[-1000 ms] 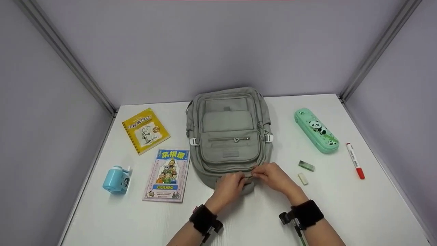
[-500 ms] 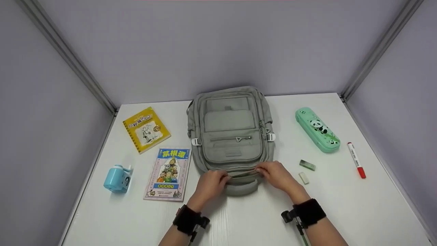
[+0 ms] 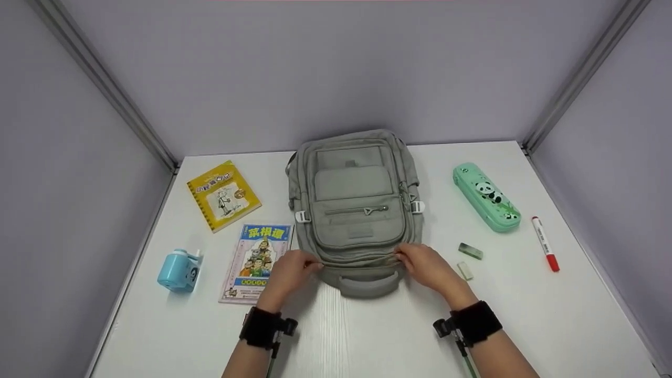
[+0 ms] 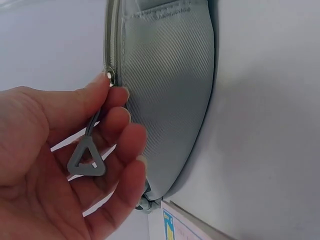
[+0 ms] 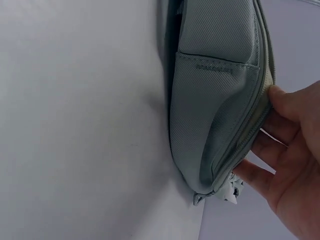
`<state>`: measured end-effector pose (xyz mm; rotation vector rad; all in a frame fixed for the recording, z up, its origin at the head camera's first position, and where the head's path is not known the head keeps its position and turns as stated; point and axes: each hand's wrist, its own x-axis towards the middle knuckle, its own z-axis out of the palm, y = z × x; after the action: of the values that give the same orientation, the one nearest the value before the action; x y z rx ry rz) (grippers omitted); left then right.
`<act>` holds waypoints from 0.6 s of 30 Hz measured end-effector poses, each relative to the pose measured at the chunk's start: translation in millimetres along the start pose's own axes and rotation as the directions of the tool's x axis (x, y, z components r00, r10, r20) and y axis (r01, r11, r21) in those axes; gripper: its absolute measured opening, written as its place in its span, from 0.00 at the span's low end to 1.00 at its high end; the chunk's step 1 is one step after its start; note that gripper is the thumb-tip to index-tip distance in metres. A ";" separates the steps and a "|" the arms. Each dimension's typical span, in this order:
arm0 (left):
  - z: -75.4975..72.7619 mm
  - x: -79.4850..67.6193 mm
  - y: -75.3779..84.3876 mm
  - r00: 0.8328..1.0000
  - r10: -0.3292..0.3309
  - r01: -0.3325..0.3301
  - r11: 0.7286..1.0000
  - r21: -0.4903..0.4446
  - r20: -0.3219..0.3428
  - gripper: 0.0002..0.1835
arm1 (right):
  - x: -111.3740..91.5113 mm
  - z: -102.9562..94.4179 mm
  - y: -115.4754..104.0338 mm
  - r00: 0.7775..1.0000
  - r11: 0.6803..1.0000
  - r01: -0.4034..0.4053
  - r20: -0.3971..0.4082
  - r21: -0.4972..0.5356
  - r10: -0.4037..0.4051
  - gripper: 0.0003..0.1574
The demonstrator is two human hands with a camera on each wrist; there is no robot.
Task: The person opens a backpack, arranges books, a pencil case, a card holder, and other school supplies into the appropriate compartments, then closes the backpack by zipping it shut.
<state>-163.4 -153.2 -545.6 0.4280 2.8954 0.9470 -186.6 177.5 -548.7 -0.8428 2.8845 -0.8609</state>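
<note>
A grey backpack [image 3: 353, 184] lies flat, front pocket up, its carry handle [image 3: 369, 286] toward the person. My left hand [image 3: 293, 269] is at its near left corner. In the left wrist view, thumb and forefinger pinch a zipper slider [image 4: 110, 76], and its triangular pull [image 4: 86, 171] dangles against the palm. Across from it, my right hand [image 3: 426, 266] grips the zipper edge at the near right corner. The right wrist view shows the thumb on the zipper tape [image 5: 269, 80], the other fingers behind, and the zipper teeth parted there.
Left of the backpack lie a yellow book [image 3: 224, 197], a pink-and-blue book [image 3: 247, 262] partly under the left arm, and a blue pencil sharpener [image 3: 178, 270]. To the right are a green panda pencil case [image 3: 485, 197], two erasers [image 3: 470, 251] and a red-capped marker [image 3: 545, 244].
My left hand has slid leftward along the near zipper to the left corner, and the zipper has parted behind it. The right hand has shifted slightly right to the near right corner.
</note>
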 end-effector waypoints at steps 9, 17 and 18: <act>3.2 2.5 8.5 0.998 -0.022 0.023 1.000 0.000 -0.053 0.16 | 23.9 14.7 -38.7 0.978 0.981 0.188 0.104 -0.053 -0.182 0.18; 4.0 -2.2 7.1 0.999 -0.008 0.007 1.000 -0.014 -0.042 0.09 | 51.5 36.7 -62.7 0.957 0.954 0.265 0.160 -0.139 -0.243 0.11; 3.8 -3.2 6.6 0.999 -0.008 0.007 1.000 -0.022 -0.044 0.08 | 53.2 38.2 -63.5 0.955 0.950 0.275 0.158 -0.147 -0.252 0.08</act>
<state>-158.2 -146.8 -544.9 0.3995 2.9203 0.9989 -194.6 86.8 -541.4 -1.2742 2.7922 -0.5493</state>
